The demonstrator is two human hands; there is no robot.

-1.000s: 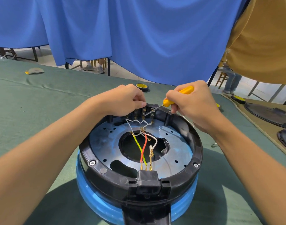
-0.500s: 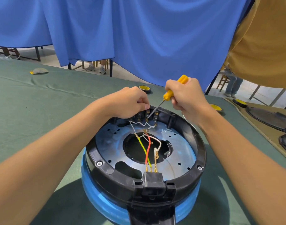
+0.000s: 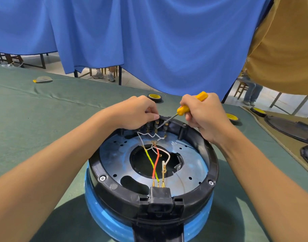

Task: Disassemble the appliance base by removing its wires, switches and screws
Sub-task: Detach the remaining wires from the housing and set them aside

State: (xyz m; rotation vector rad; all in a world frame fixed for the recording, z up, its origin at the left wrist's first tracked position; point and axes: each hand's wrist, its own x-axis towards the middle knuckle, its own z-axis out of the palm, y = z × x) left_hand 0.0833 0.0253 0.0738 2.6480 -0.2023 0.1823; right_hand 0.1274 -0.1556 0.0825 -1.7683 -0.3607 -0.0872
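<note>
Right hand: the right hand (image 3: 204, 117) is wrapped firmly round the yellow handle of a screwdriver (image 3: 183, 109). The thin shaft slants down and to the left from the fist.
Tip: it touches the row of switches (image 3: 156, 125) on the far wall of the rim, just beside the left thumb.
Left hand: the left hand (image 3: 135, 114) has its fingers curled on top of the switches. Whether it also pinches a wire is hidden.
Why held so: the left hand likely braces the switches so the tip can pry or turn a terminal without slipping.
Appliance base: the appliance base (image 3: 214, 158) sits right under both hands, open side up on the tabletop (image 3: 44, 110).
Wires near the hands: a white wire (image 3: 149, 135) zigzags between the switch terminals just below the fingers.
Wires farther out: a red wire (image 3: 156, 163) and a yellow-green wire (image 3: 150, 161) run away from the hands, over the middle hole, to a black socket (image 3: 160, 193) on the near rim.
Screws: two screws (image 3: 102, 178) sit in the rim, well toward the person, not yet removed.
In the way: the left thumb is close to the tip, and the white loops crowd the terminals.
Around: tape rolls (image 3: 155, 96) lie just beyond the hands, and dark lids (image 3: 289, 126) lie far to the right.
</note>
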